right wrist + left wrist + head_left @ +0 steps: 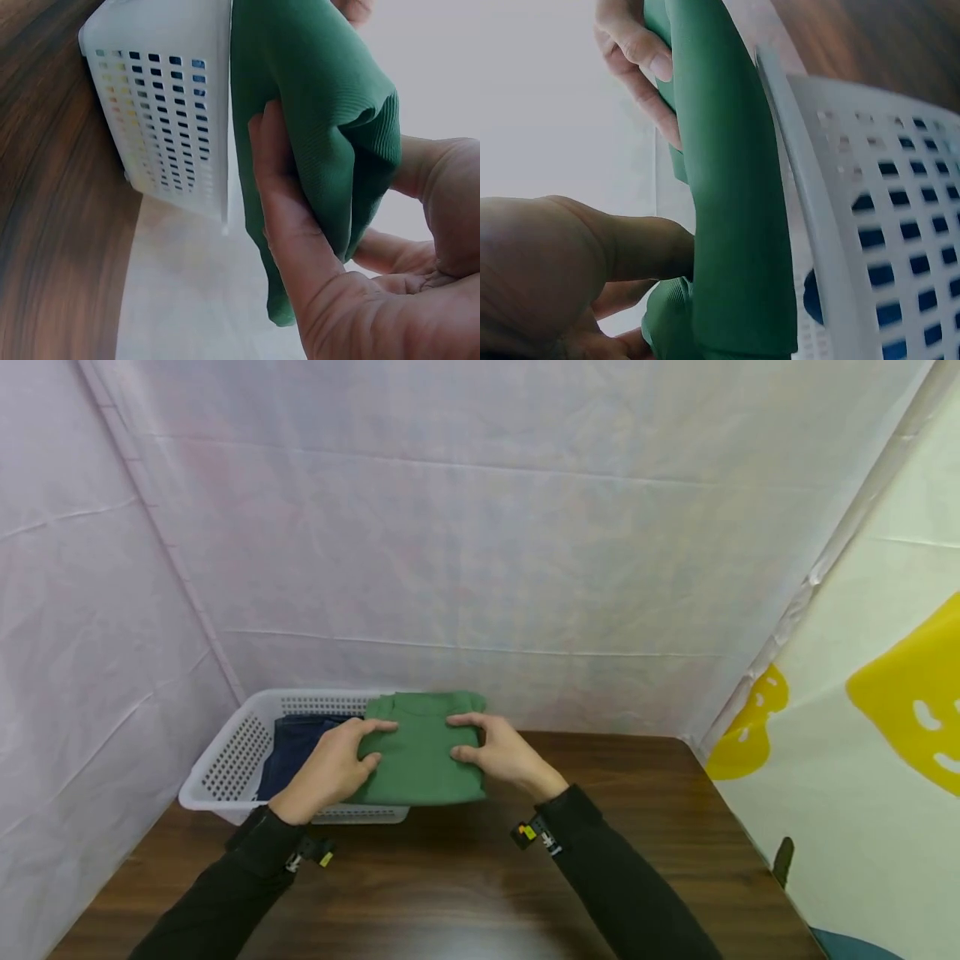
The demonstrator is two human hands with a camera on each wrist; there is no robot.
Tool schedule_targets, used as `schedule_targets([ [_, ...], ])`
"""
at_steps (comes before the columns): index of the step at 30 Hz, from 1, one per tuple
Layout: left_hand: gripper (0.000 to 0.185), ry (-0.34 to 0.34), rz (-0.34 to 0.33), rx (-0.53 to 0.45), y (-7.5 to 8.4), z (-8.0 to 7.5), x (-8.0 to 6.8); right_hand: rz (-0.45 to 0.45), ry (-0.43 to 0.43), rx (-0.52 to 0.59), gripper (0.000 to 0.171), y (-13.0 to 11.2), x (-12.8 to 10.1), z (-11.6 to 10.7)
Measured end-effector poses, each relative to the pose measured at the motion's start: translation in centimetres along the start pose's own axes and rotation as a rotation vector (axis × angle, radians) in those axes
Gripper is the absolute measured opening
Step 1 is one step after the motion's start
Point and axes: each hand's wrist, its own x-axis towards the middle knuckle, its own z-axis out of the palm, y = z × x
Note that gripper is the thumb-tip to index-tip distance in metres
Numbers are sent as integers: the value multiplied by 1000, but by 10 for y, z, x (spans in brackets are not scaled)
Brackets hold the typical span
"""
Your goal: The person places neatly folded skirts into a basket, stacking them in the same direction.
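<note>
A folded green garment (pixel 422 756) is held level over the right part of a white plastic basket (pixel 225 768). My left hand (pixel 333 768) grips its left side, with thumb and index finger lying on top. On the opposite side my right hand (pixel 510 756) holds the edge, some fingers tucked beneath the cloth, as the right wrist view shows. Ribbed fabric (pixel 375 135) shows at the garment's right end. Dark blue folded clothing (pixel 296 747), maybe denim, lies inside the basket. The green cloth hides the basket's right end in the head view.
The basket stands at the back left of a dark brown wooden table (pixel 450 893), close to the white fabric wall (pixel 480 568). Another fabric wall with yellow printed shapes (pixel 742 727) borders the table on the right.
</note>
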Motion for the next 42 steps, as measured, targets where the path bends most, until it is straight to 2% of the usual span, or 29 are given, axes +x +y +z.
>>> schedule_targets([
  [7, 55, -7, -33, -12, -14, -10, -2, -7, -62, 71, 58, -5, 17, 12],
  [19, 55, 18, -73, 49, -34, -25, -1, -57, -107, 46, 63, -14, 40, 28],
  [28, 55, 25, -80, 52, -53, -33, -3, -33, -109, 75, 63, -19, 54, 44],
  [36, 55, 29, -98, 50, -62, -39, -1, -47, -66, -11, 63, -26, 62, 53],
  [42, 55, 14, -105, 49, -69, -43, -2, -69, -76, -77, 64, -31, 64, 59],
])
